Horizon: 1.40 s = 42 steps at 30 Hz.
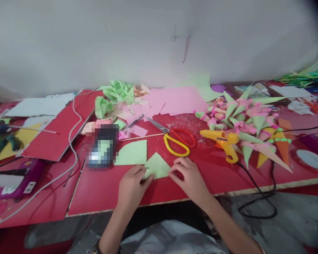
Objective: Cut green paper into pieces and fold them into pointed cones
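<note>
A light green paper piece [157, 165] with a pointed top lies near the front edge of the red table. My left hand [134, 183] pinches its left side between thumb and fingers. At the right corner, my right hand [188, 178] closes thumb and fingertips on the same paper. Just behind to the left rests another light green paper piece [132, 153] with one curved edge. Scissors [176, 141] with one red and one yellow handle loop lie open behind my hands. To their right sits a yellow hot glue gun [222, 141], a small orange light showing on it.
Pink and green paper cones [243, 120] pile up at the right. Pink paper sheets [177, 100] and crumpled green paper [116, 91] lie at the back. A blurred-out device [102, 148] stands left. A white cable [75, 141] crosses the left side; a black cord [257, 190] hangs over the front edge.
</note>
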### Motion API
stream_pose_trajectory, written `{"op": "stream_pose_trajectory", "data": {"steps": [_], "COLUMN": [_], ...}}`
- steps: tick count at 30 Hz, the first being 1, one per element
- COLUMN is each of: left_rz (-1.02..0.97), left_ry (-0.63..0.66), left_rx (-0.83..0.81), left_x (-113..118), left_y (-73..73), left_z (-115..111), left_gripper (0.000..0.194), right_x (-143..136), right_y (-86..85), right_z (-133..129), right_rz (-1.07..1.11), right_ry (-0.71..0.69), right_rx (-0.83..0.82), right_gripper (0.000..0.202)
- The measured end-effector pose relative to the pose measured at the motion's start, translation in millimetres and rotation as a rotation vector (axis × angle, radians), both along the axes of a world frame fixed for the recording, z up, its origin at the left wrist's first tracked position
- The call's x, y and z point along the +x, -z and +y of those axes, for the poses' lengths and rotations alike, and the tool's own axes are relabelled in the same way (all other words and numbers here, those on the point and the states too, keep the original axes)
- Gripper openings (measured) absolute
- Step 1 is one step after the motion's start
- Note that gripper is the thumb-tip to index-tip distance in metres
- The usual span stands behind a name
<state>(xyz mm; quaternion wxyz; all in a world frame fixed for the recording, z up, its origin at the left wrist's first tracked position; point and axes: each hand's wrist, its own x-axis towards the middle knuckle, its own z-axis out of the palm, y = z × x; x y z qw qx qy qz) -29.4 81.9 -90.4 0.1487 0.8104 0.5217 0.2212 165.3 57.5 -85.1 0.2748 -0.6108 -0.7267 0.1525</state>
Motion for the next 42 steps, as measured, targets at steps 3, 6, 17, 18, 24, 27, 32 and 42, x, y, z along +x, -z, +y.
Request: {"op": "stream_pose_trajectory", "data": {"steps": [3,6,17,18,24,27,32,42], "left_rz": [0.093,0.164,0.311,0.307,0.438,0.646,0.796,0.686], "left_ry": [-0.041,-0.069,-0.067,-0.083,0.075,0.56,0.775,0.613], "left_rx": [0.021,0.042,0.06,0.044,0.296,0.436,0.429,0.116], "left_x": [0,-2,-4,-6,-13,-7,-2,-30], "left_y": [-1.3,-2.0,-3.7,-3.5,-11.5,-23.5,-31.3,-29.2], "left_z": [-1,-1,2,2,4,8,11,-10], "left_gripper": [0.03,0.034,0.03,0.026,0.036,0.046,0.049,0.056], "right_x": [-2,-3,-4,-4,-5,-4,-3,2], "right_y": [-0.3,-0.7,-2.3,-2.2,0.7,2.1,3.6,1.2], "right_z": [0,0,2,2,4,3,2,2], "right_rz": [-0.035,-0.068,-0.128,-0.121,-0.116,-0.125,-0.131,-0.078], "right_ry": [0.012,0.01,0.006,0.009,0.011,0.007,0.014,-0.009], "right_rx": [-0.003,-0.014,-0.033,-0.035,-0.033,-0.033,-0.024,-0.034], "right_gripper": [0.011,0.012,0.014,0.013,0.012,0.01,0.012,0.007]}}
